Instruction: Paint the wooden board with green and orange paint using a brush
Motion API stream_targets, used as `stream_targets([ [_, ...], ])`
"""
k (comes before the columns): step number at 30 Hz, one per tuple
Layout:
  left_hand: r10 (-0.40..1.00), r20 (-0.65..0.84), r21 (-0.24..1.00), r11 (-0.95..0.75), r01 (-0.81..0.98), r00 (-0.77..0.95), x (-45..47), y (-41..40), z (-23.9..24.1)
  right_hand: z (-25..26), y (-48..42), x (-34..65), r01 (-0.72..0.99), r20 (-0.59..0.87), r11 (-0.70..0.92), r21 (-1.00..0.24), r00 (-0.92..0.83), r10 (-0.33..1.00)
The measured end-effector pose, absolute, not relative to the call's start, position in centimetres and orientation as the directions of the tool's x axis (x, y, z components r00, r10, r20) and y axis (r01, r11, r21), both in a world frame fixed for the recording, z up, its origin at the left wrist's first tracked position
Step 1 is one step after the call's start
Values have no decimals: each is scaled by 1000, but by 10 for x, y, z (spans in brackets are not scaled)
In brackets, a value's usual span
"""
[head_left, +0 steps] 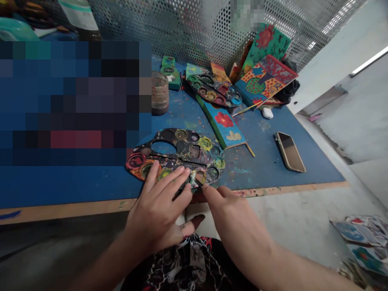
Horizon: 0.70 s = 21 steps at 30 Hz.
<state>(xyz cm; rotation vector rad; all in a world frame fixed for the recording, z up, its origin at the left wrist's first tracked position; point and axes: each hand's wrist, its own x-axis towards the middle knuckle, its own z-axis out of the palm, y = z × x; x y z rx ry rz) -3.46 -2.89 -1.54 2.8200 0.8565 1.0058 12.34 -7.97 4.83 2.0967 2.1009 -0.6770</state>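
Note:
A black oval paint palette (182,151) with several stained wells lies near the front edge of the blue table (91,186). My left hand (160,214) rests on its near rim, fingers stretched out flat over the wells, thumb hanging below the table edge. My right hand (233,222) reaches in from the right, its index fingertip touching the palette's near edge beside a thin dark stick that lies across the palette; the other fingers are curled under. Whether the right hand holds anything is unclear.
A second palette (214,91), a long painted blue board (222,123), painted panels (266,79), a paint-smeared jar (159,93), a brush (247,108) and a phone (290,151) sit farther back. A perforated metal screen (182,24) stands behind. Painted tiles (360,234) lie on the floor at right.

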Motion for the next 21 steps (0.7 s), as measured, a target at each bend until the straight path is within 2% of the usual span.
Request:
stream_targets([
  [4,497,604,202,-852,484,623,-34,-27,-17,49,-80,123,958,-359,-58,-280,-48,932],
  [7,504,581,199,-849,489,639,-35,-27,-17,48,-81,125,951,-296,-44,-306,-51,954],
  [11,480,580,152,-858,491,658,-36,-28,-17,44,-80,132,848,-147,-29,-530,-58,987],
  [14,514,583,189,-839,510,629,-36,-29,-16,38,-78,142,772,-120,-17,-635,-78,990],
  [17,556,572,212,-810,546,603,-35,-30,-13,36,-77,153,809,-115,7,-587,-92,989],
  [21,554,591,183,-800,572,587,-33,-31,-12,44,-69,165,931,-98,112,-348,-155,983],
])
